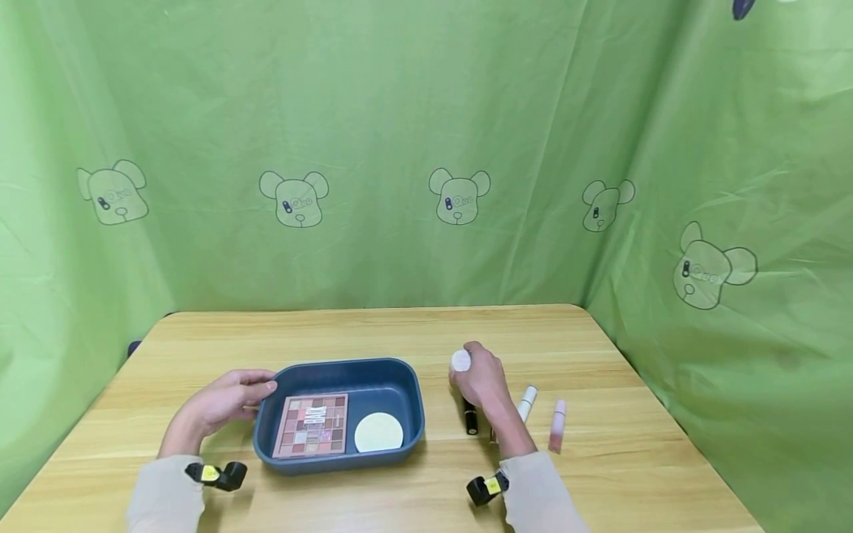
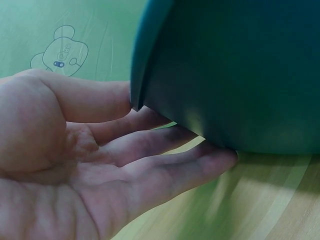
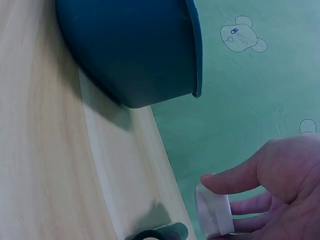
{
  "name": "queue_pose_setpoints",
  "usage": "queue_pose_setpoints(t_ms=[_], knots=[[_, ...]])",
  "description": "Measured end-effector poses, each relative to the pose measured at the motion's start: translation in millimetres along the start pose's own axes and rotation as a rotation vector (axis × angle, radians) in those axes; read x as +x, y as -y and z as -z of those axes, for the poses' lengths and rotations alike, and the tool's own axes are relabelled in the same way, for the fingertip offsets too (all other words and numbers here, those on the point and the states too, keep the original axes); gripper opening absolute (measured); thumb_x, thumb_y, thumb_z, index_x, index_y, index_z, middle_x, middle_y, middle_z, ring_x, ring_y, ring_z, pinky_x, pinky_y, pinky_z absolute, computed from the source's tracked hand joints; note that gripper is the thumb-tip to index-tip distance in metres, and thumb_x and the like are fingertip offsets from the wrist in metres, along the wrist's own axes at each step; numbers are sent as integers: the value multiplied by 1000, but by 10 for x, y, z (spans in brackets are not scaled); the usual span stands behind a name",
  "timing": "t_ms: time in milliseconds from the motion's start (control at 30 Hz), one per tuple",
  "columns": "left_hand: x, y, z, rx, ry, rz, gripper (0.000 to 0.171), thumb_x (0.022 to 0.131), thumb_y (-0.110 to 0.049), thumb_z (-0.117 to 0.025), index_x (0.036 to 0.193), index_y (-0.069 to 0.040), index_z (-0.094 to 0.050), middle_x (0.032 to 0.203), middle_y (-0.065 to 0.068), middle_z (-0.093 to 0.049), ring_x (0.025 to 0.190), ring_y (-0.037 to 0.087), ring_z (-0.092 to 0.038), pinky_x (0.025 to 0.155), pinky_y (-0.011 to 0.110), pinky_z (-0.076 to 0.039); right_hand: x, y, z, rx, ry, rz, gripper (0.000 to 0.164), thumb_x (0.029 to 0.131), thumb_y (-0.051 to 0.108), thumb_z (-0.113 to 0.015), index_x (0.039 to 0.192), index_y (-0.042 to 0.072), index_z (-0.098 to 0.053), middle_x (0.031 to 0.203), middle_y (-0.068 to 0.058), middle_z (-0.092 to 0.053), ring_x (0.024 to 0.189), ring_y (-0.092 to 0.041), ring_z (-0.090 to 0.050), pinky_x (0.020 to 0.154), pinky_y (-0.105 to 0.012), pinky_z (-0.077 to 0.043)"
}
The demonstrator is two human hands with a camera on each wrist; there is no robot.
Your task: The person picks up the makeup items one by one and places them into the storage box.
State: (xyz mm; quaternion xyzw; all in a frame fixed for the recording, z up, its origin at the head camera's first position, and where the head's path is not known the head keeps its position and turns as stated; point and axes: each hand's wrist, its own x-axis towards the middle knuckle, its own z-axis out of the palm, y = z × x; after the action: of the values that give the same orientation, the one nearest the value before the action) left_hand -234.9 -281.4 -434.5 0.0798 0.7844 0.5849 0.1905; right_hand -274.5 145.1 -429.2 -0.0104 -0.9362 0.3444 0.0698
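Observation:
A dark blue tray point(image 1: 340, 465) holds a makeup palette point(image 1: 312, 427) on its left side and a round cream puff-like disc point(image 1: 378, 432) on its right. At the tray's left end, my left hand point(image 1: 223, 402) holds the rim; the left wrist view shows the thumb against the rim's edge and the fingers along the outer wall. Right of the tray, my right hand point(image 1: 481, 379) grips a small white jar point(image 3: 214, 211) between thumb and fingers, raised above the table. A black tube point(image 1: 471, 419) lies below that hand, partly covered by it.
Beside the right forearm lie a white tube point(image 1: 526, 404) and a pink lip gloss tube point(image 1: 557, 426). Another slim item near the forearm is mostly hidden. The wooden table point(image 1: 373, 333) is bordered by a green curtain point(image 1: 380, 252) at the back and sides.

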Motion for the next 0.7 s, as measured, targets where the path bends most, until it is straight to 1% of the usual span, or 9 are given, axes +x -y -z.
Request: queue_pose_setpoints(t_ms=[100, 233, 333, 467, 533, 700], knots=[[-5, 3, -1, -2, 1, -3, 56, 105, -18, -51, 144, 20, -36, 135, 35, -57, 124, 42, -60, 104, 54, -53, -6, 15, 4, 2, 0, -1, 63, 80, 7, -73, 137, -7, -52, 124, -30, -64, 108, -41, -62, 93, -53, -55], [-2, 2, -1, 0, 1, -1, 57, 105, -19, -52, 144, 19, -36, 135, 34, -57, 124, 42, -60, 105, 54, -53, -10, 26, 8, 2, 2, 2, 60, 80, 6, -74, 135, -6, -54, 122, -29, -65, 106, -39, -63, 91, -51, -56], [2, 0, -2, 3, 0, 1, 58, 104, -20, -53, 144, 19, -37, 135, 34, -58, 123, 40, -61, 105, 53, -53, -11, 32, 7, 2, 7, 13, 59, 79, 5, -74, 133, -6, -55, 119, -27, -65, 103, -37, -62, 87, -49, -56], [4, 2, 1, -1, 4, -2, 57, 105, -19, -52, 144, 19, -36, 135, 34, -58, 123, 40, -61, 105, 53, -53, -11, 43, 8, -5, 4, 35, 59, 77, 4, -75, 132, -6, -57, 114, -25, -65, 99, -35, -61, 83, -47, -55], [3, 4, 3, -1, 9, -5, 56, 105, -18, -51, 144, 20, -36, 135, 34, -58, 123, 41, -61, 105, 54, -53, -11, 46, 9, -5, 0, 38, 59, 76, 4, -74, 132, -6, -57, 113, -25, -64, 98, -35, -60, 83, -47, -54], [-3, 7, 5, -3, 8, -10, 55, 106, -18, -50, 143, 20, -36, 135, 35, -57, 123, 43, -60, 104, 54, -53, -10, 51, 8, 0, 0, 31, 62, 75, 3, -72, 134, -6, -56, 116, -26, -64, 101, -37, -61, 88, -50, -55]])
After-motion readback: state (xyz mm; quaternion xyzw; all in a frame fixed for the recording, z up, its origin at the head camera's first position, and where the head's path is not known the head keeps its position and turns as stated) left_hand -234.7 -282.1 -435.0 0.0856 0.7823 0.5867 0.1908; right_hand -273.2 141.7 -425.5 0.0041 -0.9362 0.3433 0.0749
